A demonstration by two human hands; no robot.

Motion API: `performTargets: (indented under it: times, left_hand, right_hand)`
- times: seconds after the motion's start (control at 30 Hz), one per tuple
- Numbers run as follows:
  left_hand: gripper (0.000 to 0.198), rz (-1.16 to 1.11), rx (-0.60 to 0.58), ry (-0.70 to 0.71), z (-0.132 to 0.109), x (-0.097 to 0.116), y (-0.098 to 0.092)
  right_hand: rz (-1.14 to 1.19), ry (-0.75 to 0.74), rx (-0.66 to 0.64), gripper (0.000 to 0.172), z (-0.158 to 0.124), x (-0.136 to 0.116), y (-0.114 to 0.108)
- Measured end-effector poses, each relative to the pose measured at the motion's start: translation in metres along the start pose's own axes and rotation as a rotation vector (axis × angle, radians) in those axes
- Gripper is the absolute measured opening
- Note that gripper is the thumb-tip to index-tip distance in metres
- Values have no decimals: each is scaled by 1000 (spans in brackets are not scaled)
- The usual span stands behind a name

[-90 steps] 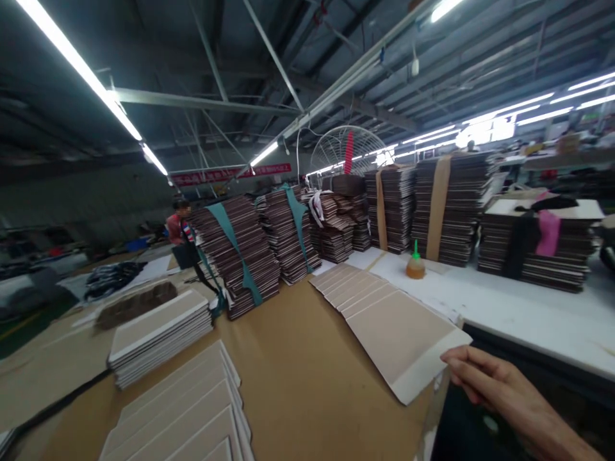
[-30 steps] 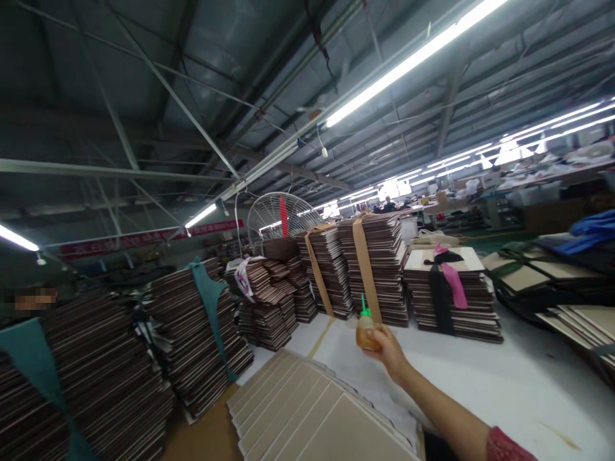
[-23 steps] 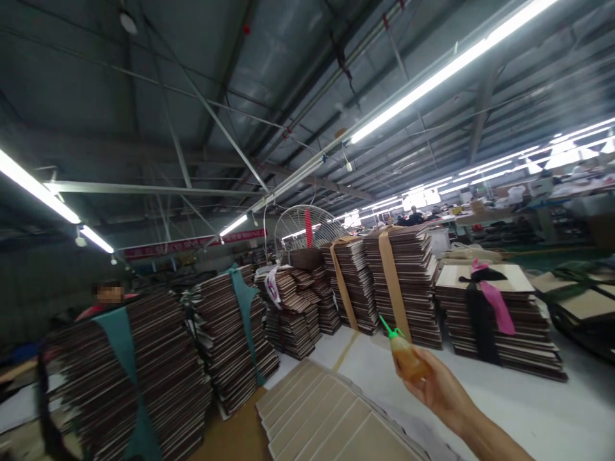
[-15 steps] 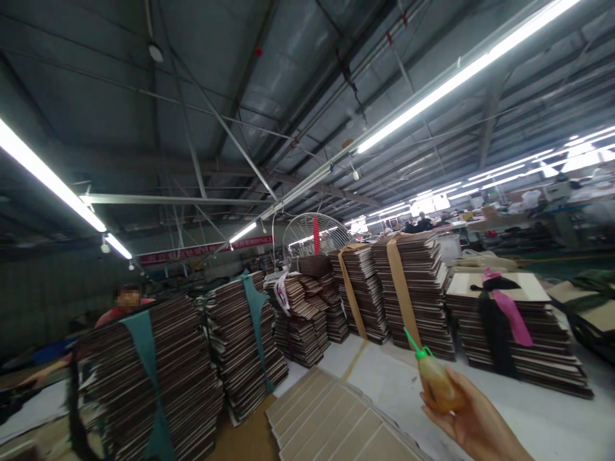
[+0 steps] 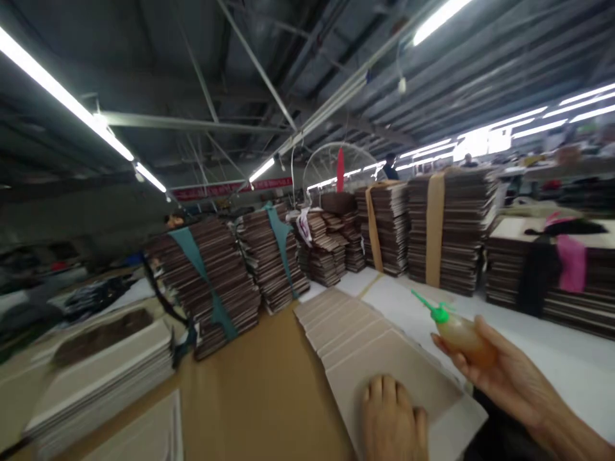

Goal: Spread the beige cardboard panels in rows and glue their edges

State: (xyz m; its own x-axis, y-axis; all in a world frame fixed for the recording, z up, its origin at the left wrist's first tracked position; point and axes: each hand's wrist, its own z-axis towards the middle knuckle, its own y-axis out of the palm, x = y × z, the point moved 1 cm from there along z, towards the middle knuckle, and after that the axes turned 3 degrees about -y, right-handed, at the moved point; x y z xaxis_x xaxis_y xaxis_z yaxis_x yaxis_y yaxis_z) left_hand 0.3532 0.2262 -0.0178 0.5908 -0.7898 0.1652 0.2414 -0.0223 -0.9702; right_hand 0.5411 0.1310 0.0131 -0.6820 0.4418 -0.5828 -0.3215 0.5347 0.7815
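R hand holds tilted bottle, best gripped lightly; L hand, unclenched on top sheet, shd steady it

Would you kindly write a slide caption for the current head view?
Right hand holding a tilted, green-capped bottle, left hand on overlapping beige sheets, strapped dark stacks behind.

No text legible; red banner in background bears pale characters, too blurred to read.
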Motion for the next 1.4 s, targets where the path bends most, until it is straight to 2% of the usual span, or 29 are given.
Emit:
performTargets:
  times: [0.1,0.27,0.5,0.7,0.97,1.13,1.27,1.4]
  left_hand:
    - [32,-27,29,10,-2,2,5]
    - [31,35,74,53,-1,5,2]
    - [32,55,130,107,-1,3,3]
    - [35,17,192,106,-3,2,8]
    - [42,59,253,144,-4,0,15]
    - [43,106,284,204,-5,0,17]
    - [44,105,288,187,-5,1,20]
    - [43,86,305,183,-4,1,21]
  right_hand:
    - [-181,-33,6,29,-5,1,3]
    - [-431,-120,-64,35,0,10,11]
    - [-891,-292,-236,41,13,33,17]
    - [-1350,-423,-344,60,17,58,31]
    - [-1399,-605,-480,54,23,75,51]
    - [-1422,-623,-579,48,22,77,57]
    - [-1438,-626,-636,45,23,80,62]
    - [-1501,-697,-730,38,25,80,68]
